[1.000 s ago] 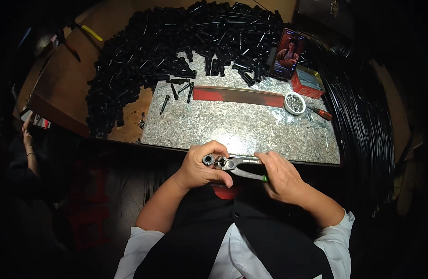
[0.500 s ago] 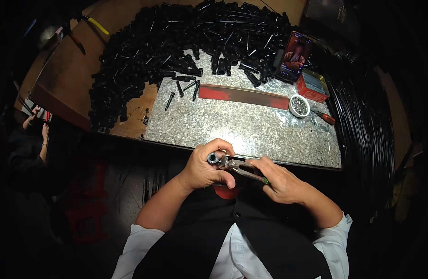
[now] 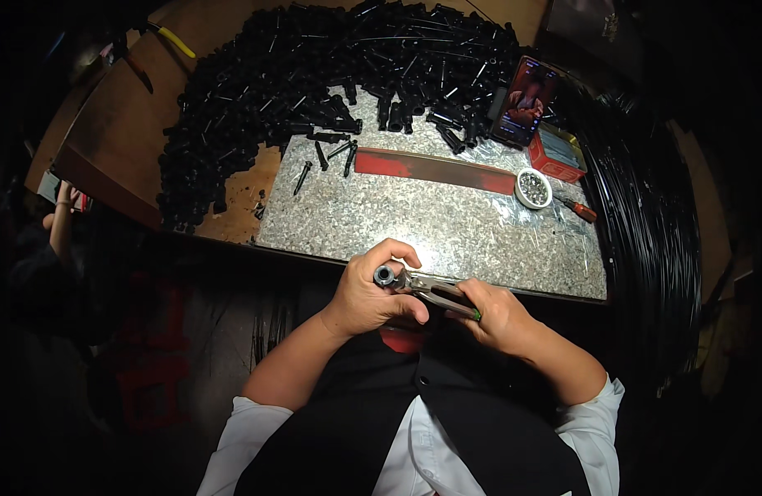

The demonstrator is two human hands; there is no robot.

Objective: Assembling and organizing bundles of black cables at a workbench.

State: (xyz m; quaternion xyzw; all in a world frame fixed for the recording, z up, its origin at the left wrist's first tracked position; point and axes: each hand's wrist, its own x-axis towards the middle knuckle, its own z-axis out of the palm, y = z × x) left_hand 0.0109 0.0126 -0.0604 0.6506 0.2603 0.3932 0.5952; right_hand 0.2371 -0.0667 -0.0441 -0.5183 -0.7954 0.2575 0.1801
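Just off the table's front edge, my left hand (image 3: 358,299) curls around a dark tubular part (image 3: 384,275), its round hollow end pointing up. The thumb and forefinger stand apart on either side of it. In my right hand (image 3: 503,317) is a pair of pliers (image 3: 437,289) with metal handles and a bit of green at the end. The plier jaws are at the tubular part, next to my left fingers. What exactly they grip is too small to tell.
A heap of black tubular parts (image 3: 232,107) covers the back and left of the grey speckled tabletop (image 3: 381,219). On it lie a red-and-dark bar (image 3: 434,172), a white bowl of small metal pieces (image 3: 533,189), a screwdriver (image 3: 581,212), a red box (image 3: 556,157) and a phone (image 3: 525,101).
The plier handles have drawn closer together as my right fingers squeezed and shifted slightly left. The tubular part has moved a little up and right. At far left, another person's arm has moved.
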